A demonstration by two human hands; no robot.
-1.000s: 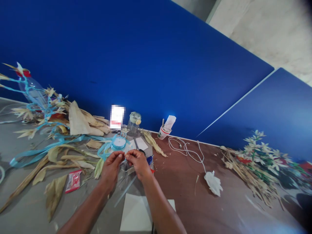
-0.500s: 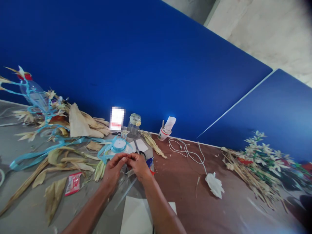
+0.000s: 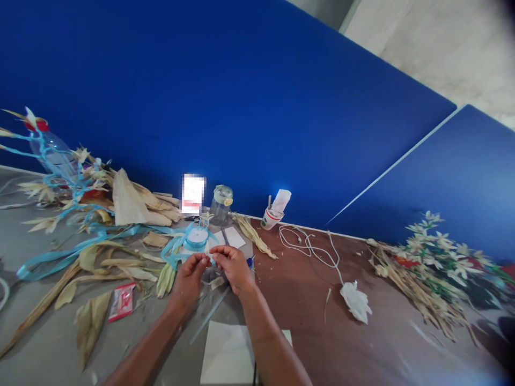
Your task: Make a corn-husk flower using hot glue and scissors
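My left hand (image 3: 190, 280) and my right hand (image 3: 234, 268) meet fingertip to fingertip above the middle of the table. Both are pinched closed; whatever sits between the fingers is too small to make out. Just beyond them lies a roll of light blue ribbon (image 3: 197, 237), with loose loops around it. A pale green husk piece (image 3: 166, 280) rests left of my left hand. Behind my right hand, a dark-handled tool (image 3: 225, 236) lies on a white paper, partly covered. Under my forearms are a clear strip (image 3: 209, 316) and white sheets (image 3: 225, 354).
Dried husks (image 3: 131, 201), a plastic bottle (image 3: 54, 150) and a red packet (image 3: 122, 302) are at left. A glass jar (image 3: 221, 205), a cup (image 3: 271, 218) and a white cable (image 3: 309, 249) stand or lie along the blue partition (image 3: 241, 107). White flowers (image 3: 442, 252) lie at right.
My right hand has shifted slightly right and up, its fingertips a little apart from the left ones. My left hand stays nearly in place. The view has tilted slightly.
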